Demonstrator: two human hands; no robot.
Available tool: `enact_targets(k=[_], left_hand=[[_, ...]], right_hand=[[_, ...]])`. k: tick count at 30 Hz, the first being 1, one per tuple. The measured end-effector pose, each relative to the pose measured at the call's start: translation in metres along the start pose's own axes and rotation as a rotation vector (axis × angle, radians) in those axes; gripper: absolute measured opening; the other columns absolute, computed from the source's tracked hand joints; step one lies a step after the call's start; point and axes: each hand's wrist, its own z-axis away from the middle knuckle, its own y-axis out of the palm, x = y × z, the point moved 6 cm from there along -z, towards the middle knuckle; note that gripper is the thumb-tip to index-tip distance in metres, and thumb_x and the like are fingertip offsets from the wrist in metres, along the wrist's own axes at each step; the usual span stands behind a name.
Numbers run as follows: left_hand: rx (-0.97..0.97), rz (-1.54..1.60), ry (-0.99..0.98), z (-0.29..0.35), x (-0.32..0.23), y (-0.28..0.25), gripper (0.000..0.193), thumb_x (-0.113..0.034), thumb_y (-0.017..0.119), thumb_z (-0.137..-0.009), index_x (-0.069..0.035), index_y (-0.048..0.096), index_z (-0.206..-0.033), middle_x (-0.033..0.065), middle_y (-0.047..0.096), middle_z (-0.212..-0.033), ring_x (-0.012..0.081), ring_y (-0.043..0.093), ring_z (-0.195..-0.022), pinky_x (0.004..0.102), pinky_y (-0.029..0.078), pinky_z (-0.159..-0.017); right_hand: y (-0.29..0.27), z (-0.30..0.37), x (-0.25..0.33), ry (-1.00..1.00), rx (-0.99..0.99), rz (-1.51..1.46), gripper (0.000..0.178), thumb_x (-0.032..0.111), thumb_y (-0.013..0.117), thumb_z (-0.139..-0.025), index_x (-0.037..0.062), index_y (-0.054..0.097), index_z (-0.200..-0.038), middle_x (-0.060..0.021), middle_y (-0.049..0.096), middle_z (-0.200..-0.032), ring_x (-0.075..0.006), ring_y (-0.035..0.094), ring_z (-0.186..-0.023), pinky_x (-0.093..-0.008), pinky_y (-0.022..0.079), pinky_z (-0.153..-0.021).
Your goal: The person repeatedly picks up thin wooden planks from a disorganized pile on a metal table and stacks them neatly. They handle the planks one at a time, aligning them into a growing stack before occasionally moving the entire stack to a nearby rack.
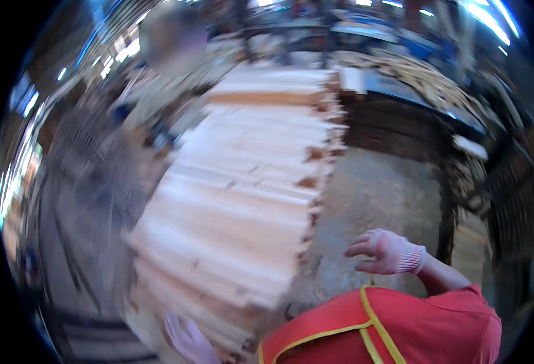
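A broad stack of pale wooden boards (236,188) fills the middle, with uneven ends along its right side. My left hand (189,341), in a pale glove, is beside the stack's near left end with its fingers stretched out. I cannot tell whether it touches the wood. To the right of the boards, my right hand (385,250) is raised over the grey floor (382,194). It wears a white knitted glove, its fingers are loosely bent and apart, and nothing is in it.
Dark grey mesh-like material (91,176) stands left of the stack. Thin wood strips (425,79) lie in a heap at the far right, near a blue-topped table (394,88). A dark slatted rack (522,194) is on the right. Motion blurs much of the background.
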Motion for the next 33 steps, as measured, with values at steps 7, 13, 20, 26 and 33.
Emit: enact_targets(k=[7,13,20,26,33], left_hand=[[0.049,0.099,0.635,0.073,-0.256,0.035,0.017,-0.006,0.062,-0.099,0.002,0.073,-0.109,0.0205,0.073,-0.115,0.0352,0.07,-0.112,0.0502,0.056,-0.098],[0.311,0.236,0.703,0.123,-0.399,0.132,0.036,-0.006,0.063,-0.09,0.003,0.066,-0.125,0.0227,0.067,-0.126,0.038,0.065,-0.118,0.0477,0.051,-0.102],[0.628,0.337,1.226,0.167,-0.591,0.29,0.035,-0.013,0.075,-0.079,-0.007,0.068,-0.113,0.0163,0.071,-0.109,0.0374,0.067,-0.094,0.0489,0.053,-0.083],[0.673,0.389,1.293,0.177,-0.695,0.403,0.029,-0.02,0.072,-0.09,-0.005,0.072,-0.114,0.018,0.072,-0.108,0.0377,0.068,-0.1,0.0507,0.053,-0.094],[0.874,0.437,1.272,0.188,-0.807,0.603,0.031,-0.02,0.072,-0.089,-0.007,0.072,-0.116,0.0181,0.072,-0.108,0.0373,0.068,-0.1,0.0496,0.053,-0.092]], right_hand=[[-0.118,0.181,-0.103,0.139,-0.438,-0.264,0.05,0.023,0.081,-0.088,0.007,0.067,-0.134,-0.0144,0.072,-0.119,-0.0323,0.067,-0.112,-0.0427,0.052,-0.099],[-0.3,0.336,-0.109,-0.221,-1.153,0.261,0.08,0.027,0.087,-0.081,0.001,0.053,-0.148,-0.0164,0.066,-0.135,-0.0307,0.064,-0.121,-0.0427,0.048,-0.105],[-0.402,0.358,-0.19,-0.125,-1.203,0.473,0.089,0.035,0.086,-0.082,-0.001,0.045,-0.152,-0.0171,0.063,-0.138,-0.0302,0.062,-0.122,-0.0436,0.047,-0.106],[-0.47,0.348,-0.31,0.04,-1.171,0.385,0.097,0.042,0.084,-0.082,-0.0026,0.038,-0.155,-0.0177,0.061,-0.14,-0.0297,0.061,-0.123,-0.0445,0.046,-0.107],[-0.599,0.304,-0.457,0.052,-1.099,0.629,0.108,0.05,0.083,-0.083,-0.0046,0.03,-0.159,-0.0184,0.058,-0.143,-0.0292,0.059,-0.125,-0.0454,0.045,-0.108]])
